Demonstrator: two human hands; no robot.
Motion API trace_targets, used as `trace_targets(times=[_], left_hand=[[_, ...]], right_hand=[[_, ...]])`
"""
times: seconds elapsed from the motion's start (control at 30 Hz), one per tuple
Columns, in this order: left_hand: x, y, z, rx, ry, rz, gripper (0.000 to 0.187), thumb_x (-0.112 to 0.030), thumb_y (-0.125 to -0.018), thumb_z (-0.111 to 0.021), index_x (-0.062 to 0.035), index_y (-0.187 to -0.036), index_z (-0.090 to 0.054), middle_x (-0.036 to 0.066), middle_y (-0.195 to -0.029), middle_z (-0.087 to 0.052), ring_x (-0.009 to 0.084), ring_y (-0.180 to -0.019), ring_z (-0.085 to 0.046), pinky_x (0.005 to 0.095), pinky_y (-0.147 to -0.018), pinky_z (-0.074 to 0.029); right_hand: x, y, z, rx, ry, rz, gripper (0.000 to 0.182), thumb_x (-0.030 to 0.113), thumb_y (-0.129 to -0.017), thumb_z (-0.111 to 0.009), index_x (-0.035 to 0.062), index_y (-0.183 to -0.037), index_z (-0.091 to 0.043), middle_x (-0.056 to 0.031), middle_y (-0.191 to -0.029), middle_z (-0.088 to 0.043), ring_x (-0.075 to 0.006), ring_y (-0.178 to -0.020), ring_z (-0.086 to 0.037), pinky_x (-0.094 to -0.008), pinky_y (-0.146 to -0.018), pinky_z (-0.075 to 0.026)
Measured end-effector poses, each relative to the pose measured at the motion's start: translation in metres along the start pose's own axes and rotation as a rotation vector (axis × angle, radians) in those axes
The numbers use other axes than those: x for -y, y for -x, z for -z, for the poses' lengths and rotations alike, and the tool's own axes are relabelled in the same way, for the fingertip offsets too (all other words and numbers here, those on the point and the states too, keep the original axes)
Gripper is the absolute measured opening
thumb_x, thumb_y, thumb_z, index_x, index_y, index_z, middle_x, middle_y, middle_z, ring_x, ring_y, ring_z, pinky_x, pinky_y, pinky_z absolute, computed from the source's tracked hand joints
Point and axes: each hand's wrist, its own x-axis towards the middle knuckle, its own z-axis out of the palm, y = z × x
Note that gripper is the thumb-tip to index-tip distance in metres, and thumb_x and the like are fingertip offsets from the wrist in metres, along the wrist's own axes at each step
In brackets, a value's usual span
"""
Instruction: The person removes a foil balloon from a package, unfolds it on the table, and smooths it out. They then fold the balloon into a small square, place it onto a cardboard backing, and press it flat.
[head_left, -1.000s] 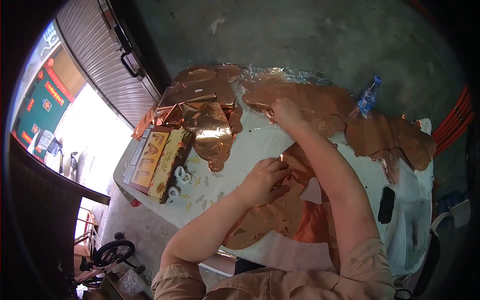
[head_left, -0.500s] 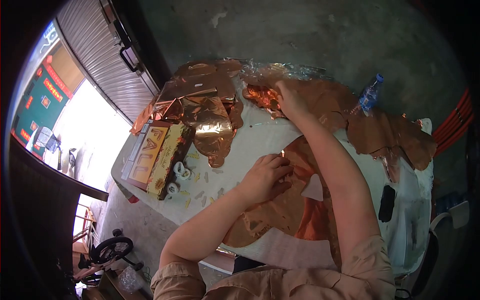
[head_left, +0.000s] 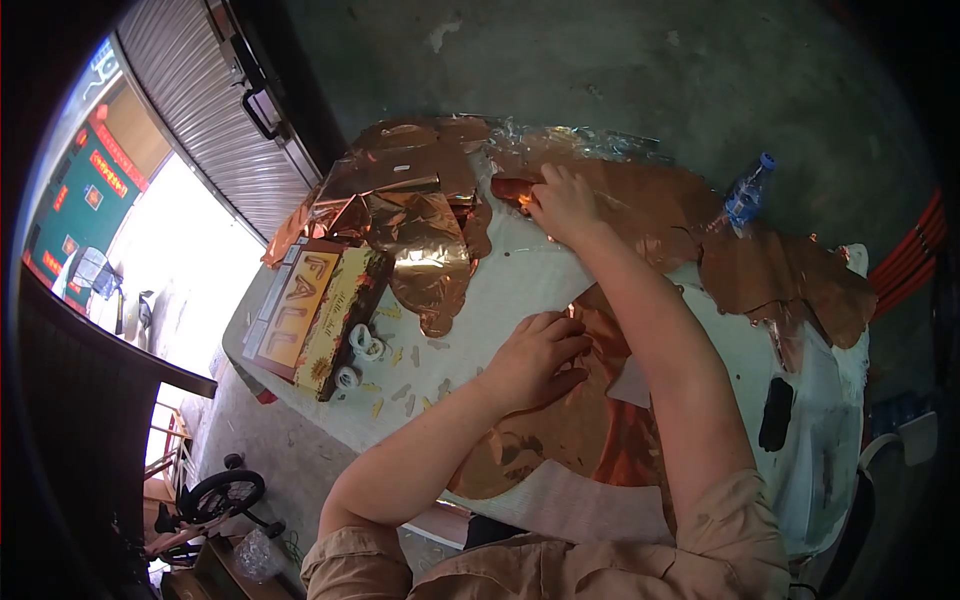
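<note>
A large copper-coloured foil sheet point(head_left: 545, 440), shaped like a flat, deflated balloon, lies on the table in front of me. My left hand point(head_left: 545, 362) rests at its upper edge, fingers curled and pressed together on the foil. Farther out, my right hand point(head_left: 566, 205) is closed on the near edge of another copper foil piece point(head_left: 640, 200), its fingertips bent down beside a folded, shiny red-orange part point(head_left: 512, 190). My right forearm crosses over the near foil and hides part of it.
A box marked FALL point(head_left: 318, 310) stands at the left with white tape rolls point(head_left: 368, 345) and small scraps beside it. More foil point(head_left: 420, 250) lies behind. A water bottle point(head_left: 745, 195) and a black object point(head_left: 775, 410) are at the right.
My right hand has lowered slightly onto the far foil, and the crumpled, shiny part there now looks flatter and folded over. The left hand has barely moved on the near foil.
</note>
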Motion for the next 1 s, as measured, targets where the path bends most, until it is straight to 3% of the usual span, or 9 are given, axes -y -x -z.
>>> trace_targets(times=[0.17,0.27,0.47,0.53,0.6,0.67,0.73,0.8,1.0], left_hand=[[0.001,0.001,0.0,-0.001,0.0,0.0,0.038,-0.021,-0.076,-0.07,-0.008,-0.111,-0.063,0.01,-0.118,-0.056,0.0295,-0.115,-0.049,0.0405,-0.097,-0.039],[0.001,0.0,0.0,0.005,0.003,0.01,0.038,-0.021,-0.076,-0.07,-0.0082,-0.111,-0.063,0.01,-0.118,-0.056,0.0294,-0.116,-0.049,0.0405,-0.097,-0.039],[0.001,0.001,-0.002,-0.005,-0.005,0.009,0.038,-0.021,-0.076,-0.07,-0.0082,-0.111,-0.063,0.01,-0.12,-0.056,0.0294,-0.117,-0.048,0.0405,-0.099,-0.038],[0.001,0.001,-0.001,0.001,-0.004,0.006,0.038,-0.021,-0.076,-0.07,-0.0081,-0.111,-0.063,0.01,-0.12,-0.056,0.0296,-0.117,-0.048,0.0406,-0.099,-0.038],[0.0,0.001,0.0,-0.012,-0.005,-0.002,0.038,-0.021,-0.076,-0.07,-0.0079,-0.111,-0.063,0.01,-0.119,-0.057,0.03,-0.117,-0.048,0.0409,-0.098,-0.039],[0.002,0.002,-0.001,-0.01,0.004,-0.006,0.038,-0.021,-0.076,-0.07,-0.0078,-0.111,-0.063,0.01,-0.118,-0.057,0.0302,-0.117,-0.048,0.0409,-0.098,-0.039],[0.002,0.001,-0.001,-0.006,0.016,-0.02,0.037,-0.021,-0.076,-0.07,-0.0077,-0.11,-0.063,0.01,-0.118,-0.057,0.0303,-0.116,-0.048,0.041,-0.097,-0.039],[0.001,0.002,-0.001,-0.025,-0.004,-0.028,0.037,-0.021,-0.076,-0.071,-0.0074,-0.109,-0.064,0.01,-0.117,-0.057,0.0306,-0.115,-0.05,0.041,-0.096,-0.04],[0.0,0.0,0.0,-0.048,-0.001,-0.075,0.035,-0.018,-0.075,-0.072,-0.0067,-0.107,-0.064,0.01,-0.114,-0.058,0.0305,-0.108,-0.053,0.0414,-0.092,-0.042]], right_hand=[[-0.005,-0.01,-0.015,0.031,-0.133,-0.105,0.013,0.01,-0.077,-0.061,0.0047,-0.088,-0.066,-0.013,-0.104,-0.059,-0.0289,-0.1,-0.058,-0.0414,-0.08,-0.049],[-0.013,-0.016,-0.001,0.357,-0.664,-0.581,0.031,0.01,-0.072,-0.067,0.0002,-0.101,-0.062,-0.018,-0.111,-0.06,-0.0329,-0.104,-0.059,-0.0435,-0.082,-0.05],[-0.005,0.001,-0.013,0.043,-0.293,-0.391,0.059,0.021,-0.066,-0.076,-0.009,-0.111,-0.054,-0.0256,-0.101,-0.063,-0.0359,-0.097,-0.063,-0.0427,-0.081,-0.052],[-0.002,0.005,-0.019,-0.372,-0.295,-0.257,0.056,0.019,-0.07,-0.074,-0.0061,-0.117,-0.054,-0.0246,-0.089,-0.065,-0.034,-0.084,-0.065,-0.042,-0.077,-0.052],[-0.019,-0.003,-0.01,-0.207,-0.484,-0.303,0.053,0.017,-0.073,-0.071,-0.0019,-0.12,-0.055,-0.0233,-0.088,-0.065,-0.0329,-0.081,-0.066,-0.0411,-0.074,-0.052],[-0.037,-0.01,0.017,-0.043,-0.663,-0.352,0.051,0.015,-0.075,-0.069,0.0023,-0.122,-0.056,-0.022,-0.087,-0.066,-0.0319,-0.078,-0.066,-0.0402,-0.072,-0.051],[-0.055,-0.012,0.053,-0.136,-0.479,-0.423,0.047,0.01,-0.079,-0.064,0.009,-0.126,-0.057,-0.0204,-0.083,-0.066,-0.0258,-0.073,-0.067,-0.0356,-0.066,-0.05],[-0.083,-0.02,0.081,-0.549,-0.528,-0.21,0.047,0.008,-0.08,-0.063,0.0083,-0.127,-0.056,-0.0179,-0.081,-0.066,-0.0189,-0.071,-0.065,-0.0311,-0.061,-0.049],[-0.146,-0.012,0.219,-0.728,-0.546,-0.306,0.037,0.011,-0.084,-0.064,0.0028,-0.12,-0.059,-0.0048,-0.078,-0.063,-0.0106,-0.065,-0.058,-0.0252,-0.058,-0.047]])
